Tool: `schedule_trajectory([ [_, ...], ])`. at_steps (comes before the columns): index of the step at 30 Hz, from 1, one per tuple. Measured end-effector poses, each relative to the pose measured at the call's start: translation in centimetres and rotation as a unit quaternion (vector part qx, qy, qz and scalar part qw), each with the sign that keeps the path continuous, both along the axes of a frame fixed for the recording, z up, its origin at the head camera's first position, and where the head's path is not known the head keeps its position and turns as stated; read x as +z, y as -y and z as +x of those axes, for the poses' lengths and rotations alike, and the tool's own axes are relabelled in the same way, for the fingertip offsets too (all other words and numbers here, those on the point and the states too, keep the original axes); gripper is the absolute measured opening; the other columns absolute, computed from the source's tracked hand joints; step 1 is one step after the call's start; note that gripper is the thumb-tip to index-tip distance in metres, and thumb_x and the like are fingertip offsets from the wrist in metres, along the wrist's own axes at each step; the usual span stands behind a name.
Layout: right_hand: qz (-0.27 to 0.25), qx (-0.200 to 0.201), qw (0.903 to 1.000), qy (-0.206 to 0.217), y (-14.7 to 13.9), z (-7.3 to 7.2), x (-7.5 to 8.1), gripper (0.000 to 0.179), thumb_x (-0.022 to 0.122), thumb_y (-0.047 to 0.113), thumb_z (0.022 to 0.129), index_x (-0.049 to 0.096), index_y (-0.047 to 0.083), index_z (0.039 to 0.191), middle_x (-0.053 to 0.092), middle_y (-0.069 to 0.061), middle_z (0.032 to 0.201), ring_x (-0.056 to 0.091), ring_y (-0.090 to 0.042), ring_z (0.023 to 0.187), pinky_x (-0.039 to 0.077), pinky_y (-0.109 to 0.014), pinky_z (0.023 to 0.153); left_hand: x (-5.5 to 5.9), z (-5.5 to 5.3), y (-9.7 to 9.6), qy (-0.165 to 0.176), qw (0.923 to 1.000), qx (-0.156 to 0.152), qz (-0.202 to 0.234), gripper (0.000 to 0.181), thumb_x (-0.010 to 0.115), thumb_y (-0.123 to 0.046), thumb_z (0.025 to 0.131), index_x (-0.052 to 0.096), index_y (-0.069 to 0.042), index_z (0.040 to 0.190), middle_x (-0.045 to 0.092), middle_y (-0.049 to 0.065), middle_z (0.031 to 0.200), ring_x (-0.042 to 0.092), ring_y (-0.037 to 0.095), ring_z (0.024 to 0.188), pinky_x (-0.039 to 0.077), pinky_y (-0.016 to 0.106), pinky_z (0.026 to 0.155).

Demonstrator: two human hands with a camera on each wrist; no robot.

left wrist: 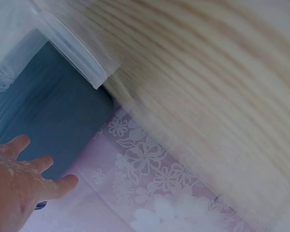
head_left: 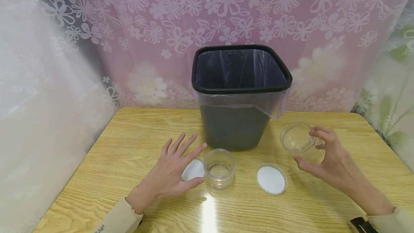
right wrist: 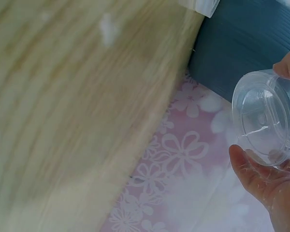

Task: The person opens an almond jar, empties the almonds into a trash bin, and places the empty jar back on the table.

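In the head view, my right hand point(head_left: 336, 161) grips a clear plastic jar point(head_left: 295, 137) by its side, tilted and held above the table, its mouth turned toward the left. The right wrist view also shows this jar point(right wrist: 261, 118) between thumb and fingers. A second clear jar point(head_left: 220, 175) stands upright on the table in front of the bin. My left hand point(head_left: 169, 172) is just left of it, fingers spread; whether the thumb touches the jar, I cannot tell. Under the left hand a white round lid point(head_left: 195, 170) is partly hidden. Another white lid with a clear rim point(head_left: 271, 179) lies flat between the jars.
A dark grey bin point(head_left: 234, 127) with a black rim and a purple liner bag stands at the table's back middle. The wooden table point(head_left: 129, 139) ends at a pink flowered curtain point(head_left: 155, 53). Pale sheeting point(head_left: 42, 100) hangs along the left side.
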State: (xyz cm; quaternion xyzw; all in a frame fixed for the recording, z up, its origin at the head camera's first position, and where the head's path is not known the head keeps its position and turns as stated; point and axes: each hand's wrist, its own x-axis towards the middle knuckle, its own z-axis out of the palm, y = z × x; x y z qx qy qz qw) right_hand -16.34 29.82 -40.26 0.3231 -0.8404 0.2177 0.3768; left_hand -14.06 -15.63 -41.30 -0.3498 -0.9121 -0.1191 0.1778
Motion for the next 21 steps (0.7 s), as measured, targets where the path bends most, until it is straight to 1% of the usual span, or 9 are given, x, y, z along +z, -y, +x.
schedule_trajectory([
  [5,0.013,0.005,0.9999,0.009,-0.1,0.1,-0.5,0.082,0.055,0.068,0.091,0.038,-0.005,0.125,0.054,-0.025,0.118,0.039,0.013,0.126,0.049,-0.009,0.074,0.1,0.0,0.2,0.006,1.0000,0.007,-0.002,0.082,0.055,-0.069,0.093,0.028,-0.036,0.162,0.028,0.006,0.169,0.029,0.044,0.153,0.032,0.075,0.109],
  [8,0.024,-0.001,0.9992,0.031,-0.1,0.4,-0.8,0.084,0.053,0.069,0.091,0.037,-0.005,0.126,0.052,-0.020,0.118,0.042,0.010,0.121,0.050,-0.010,0.073,0.1,-0.1,0.3,0.009,0.9999,0.014,-0.002,0.082,0.056,-0.069,0.092,0.027,-0.037,0.162,0.028,0.006,0.169,0.029,0.044,0.153,0.033,0.075,0.110],
  [10,0.029,-0.008,0.9985,0.046,0.0,0.6,-1.0,0.086,0.053,0.070,0.090,0.037,-0.006,0.127,0.052,-0.018,0.118,0.046,0.004,0.116,0.051,-0.011,0.074,0.0,-0.1,0.4,0.010,0.9998,0.020,-0.001,0.082,0.057,-0.068,0.092,0.029,-0.036,0.162,0.029,0.006,0.168,0.030,0.045,0.152,0.033,0.075,0.109],
  [13,0.031,-0.020,0.9967,0.073,0.1,0.9,-1.4,0.089,0.051,0.072,0.089,0.037,-0.006,0.128,0.053,-0.017,0.119,0.050,-0.009,0.108,0.051,-0.012,0.075,-0.1,-0.1,0.7,0.010,0.9995,0.030,-0.005,0.082,0.060,-0.067,0.091,0.032,-0.033,0.161,0.030,0.007,0.168,0.031,0.045,0.152,0.034,0.075,0.109],
  [17,0.025,-0.029,0.9943,0.100,0.3,1.1,-1.7,0.092,0.049,0.074,0.087,0.038,-0.007,0.129,0.055,-0.020,0.119,0.054,-0.025,0.101,0.049,-0.009,0.073,0.0,-0.2,1.2,0.014,0.9990,0.041,-0.006,0.082,0.062,-0.064,0.090,0.036,-0.030,0.160,0.031,0.008,0.167,0.030,0.045,0.152,0.033,0.075,0.109],
  [19,0.022,-0.033,0.9931,0.110,0.3,1.1,-1.8,0.092,0.048,0.075,0.086,0.038,-0.006,0.129,0.055,-0.021,0.118,0.056,-0.029,0.098,0.048,-0.008,0.073,0.0,-0.2,1.5,0.018,0.9986,0.050,-0.006,0.082,0.062,-0.064,0.090,0.036,-0.031,0.160,0.031,0.007,0.168,0.029,0.045,0.153,0.033,0.074,0.110],
  [20,0.024,-0.034,0.9925,0.115,0.3,1.1,-1.9,0.092,0.048,0.075,0.086,0.038,-0.006,0.129,0.054,-0.021,0.117,0.057,-0.032,0.097,0.048,-0.008,0.073,0.0,-0.2,1.7,0.021,0.9984,0.053,-0.004,0.082,0.063,-0.063,0.090,0.035,-0.031,0.160,0.031,0.008,0.168,0.029,0.045,0.153,0.032,0.075,0.110],
  [21,0.027,-0.037,0.9918,0.119,0.2,1.1,-1.9,0.092,0.053,0.074,0.086,0.038,-0.006,0.129,0.054,-0.021,0.117,0.058,-0.033,0.096,0.049,-0.008,0.073,0.0,-0.2,1.8,0.025,0.9980,0.058,-0.005,0.082,0.062,-0.063,0.090,0.034,-0.031,0.161,0.030,0.008,0.168,0.028,0.044,0.154,0.032,0.075,0.111],
])
